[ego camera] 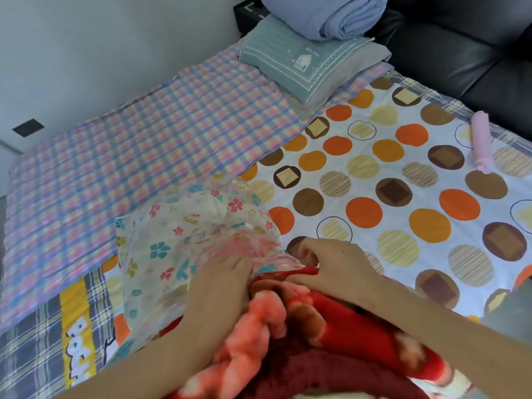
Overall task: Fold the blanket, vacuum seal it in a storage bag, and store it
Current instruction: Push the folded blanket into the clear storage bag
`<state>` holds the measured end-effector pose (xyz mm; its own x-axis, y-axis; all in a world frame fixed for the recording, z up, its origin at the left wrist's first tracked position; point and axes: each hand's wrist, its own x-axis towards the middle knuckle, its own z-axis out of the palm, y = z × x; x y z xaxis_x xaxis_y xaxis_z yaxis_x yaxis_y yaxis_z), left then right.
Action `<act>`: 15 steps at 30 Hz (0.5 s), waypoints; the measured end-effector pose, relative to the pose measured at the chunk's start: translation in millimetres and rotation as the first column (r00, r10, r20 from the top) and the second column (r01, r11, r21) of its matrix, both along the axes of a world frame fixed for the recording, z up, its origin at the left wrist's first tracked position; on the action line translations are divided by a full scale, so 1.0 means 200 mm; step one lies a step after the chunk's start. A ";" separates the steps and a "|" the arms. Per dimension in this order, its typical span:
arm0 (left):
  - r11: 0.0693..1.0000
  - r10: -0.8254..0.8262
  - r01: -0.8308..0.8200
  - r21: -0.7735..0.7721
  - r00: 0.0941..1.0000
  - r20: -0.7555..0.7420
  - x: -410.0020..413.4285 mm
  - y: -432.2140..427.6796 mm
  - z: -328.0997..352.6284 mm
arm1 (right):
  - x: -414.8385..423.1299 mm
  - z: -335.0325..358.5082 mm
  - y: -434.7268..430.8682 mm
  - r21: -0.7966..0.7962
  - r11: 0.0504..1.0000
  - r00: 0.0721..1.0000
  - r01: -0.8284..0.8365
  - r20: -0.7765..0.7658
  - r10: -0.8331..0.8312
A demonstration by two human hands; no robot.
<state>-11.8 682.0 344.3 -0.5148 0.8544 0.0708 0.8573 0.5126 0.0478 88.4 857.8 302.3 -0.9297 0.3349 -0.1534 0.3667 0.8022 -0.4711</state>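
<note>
Done so far: the red fleece blanket (305, 335) looks bundled into a thick fold, and its far end is just at the mouth of the storage bag (172, 240).
Still to do: by my reading, nearly all of the blanket is outside the bag, so stuffing, closing the seal, drawing out the air and putting it away all remain.
Blanket position: near edge of the bed (403, 182), between the two forearms.
Bag position: flowered clear plastic, lying flat and slack to the far left of the blanket.
Left hand (221, 286): laid along the blanket's left side, fingers together and fairly straight, tips at the bag's rim; I cannot tell whether it grips.
Right hand (331, 263): knuckles up, fingers curled and pinching the bag's rim at the right of the mouth.
Nearby: a pink tube (482, 145) lies far right on the bed, well apart.
</note>
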 end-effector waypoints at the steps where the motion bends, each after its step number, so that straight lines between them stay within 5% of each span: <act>1: 1.000 0.000 0.000 0.013 1.000 -0.012 0.00 0.00 0.00 | -0.04 0.00 0.01 0.049 0.998 0.999 -0.038 0.039 0.036; 5: 0.999 -0.011 0.011 0.049 1.000 -0.012 0.00 0.00 0.01 | -0.08 -0.03 0.06 0.098 0.987 0.992 -0.124 -0.021 0.127; 11: 0.995 0.013 -0.021 0.093 0.996 0.089 -0.03 0.04 0.08 | 0.05 -0.04 0.11 -0.079 0.983 0.981 -0.165 -0.114 0.156; 15: 0.946 -0.318 0.308 0.096 0.940 0.122 -0.02 -0.04 0.24 | 0.29 0.10 0.01 0.087 0.979 0.949 -0.184 -0.244 0.200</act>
<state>-15.3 674.6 392.4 -0.2310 0.9688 0.0893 0.9570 0.2097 0.2006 145.7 859.0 322.2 -0.9831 0.1480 0.1079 0.0798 0.8765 -0.4748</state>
